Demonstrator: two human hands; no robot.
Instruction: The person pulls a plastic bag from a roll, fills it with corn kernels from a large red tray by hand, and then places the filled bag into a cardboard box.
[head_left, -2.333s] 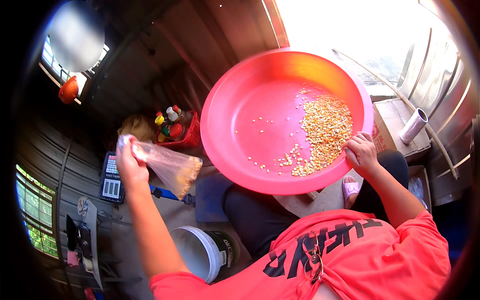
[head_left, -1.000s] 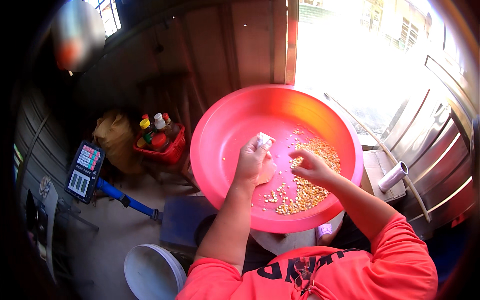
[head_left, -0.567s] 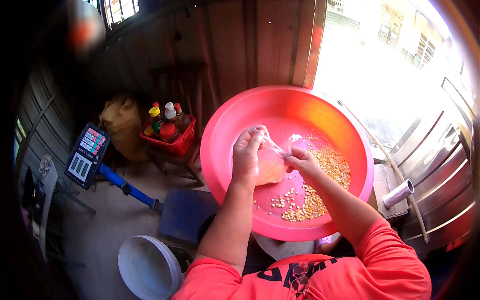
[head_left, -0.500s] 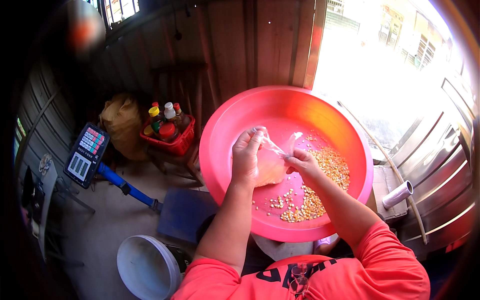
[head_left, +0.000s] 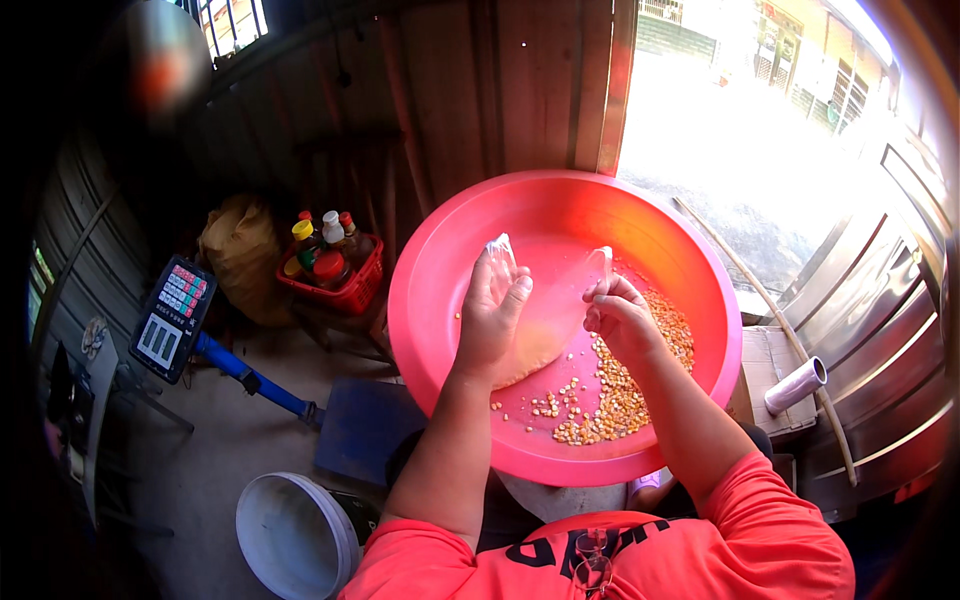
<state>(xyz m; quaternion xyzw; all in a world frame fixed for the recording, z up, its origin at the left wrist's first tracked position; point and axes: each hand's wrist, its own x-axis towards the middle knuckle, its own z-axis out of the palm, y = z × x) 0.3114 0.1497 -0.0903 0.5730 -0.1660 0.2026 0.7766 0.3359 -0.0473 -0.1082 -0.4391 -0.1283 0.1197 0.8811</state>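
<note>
A clear plastic bag (head_left: 548,325) with pale yellow contents in its bottom sits inside the large red basin (head_left: 428,262). My left hand (head_left: 488,325) grips the bag's left edge, and a flap of film sticks up above its fingers. At the opposite edge, my right hand (head_left: 620,315) has the film pinched between thumb and fingers. The bag's mouth spreads between the two hands. Loose corn kernels (head_left: 615,405) lie on the basin floor, mostly below and right of my right hand. My left hand partly hides the bag's left side.
To the left are a platform scale with a blue post (head_left: 250,380) and a white bucket (head_left: 292,535). A red basket (head_left: 350,292) of bottles rests on a wooden chair beside a tan sack (head_left: 243,250). Right of the basin are a cardboard piece (head_left: 768,365), a tube (head_left: 795,387) and a long stick (head_left: 745,265).
My hands have moved apart, drawing the bag's mouth wider. The left hand has turned, with its thumb now toward the right. The view has shifted slightly.
</note>
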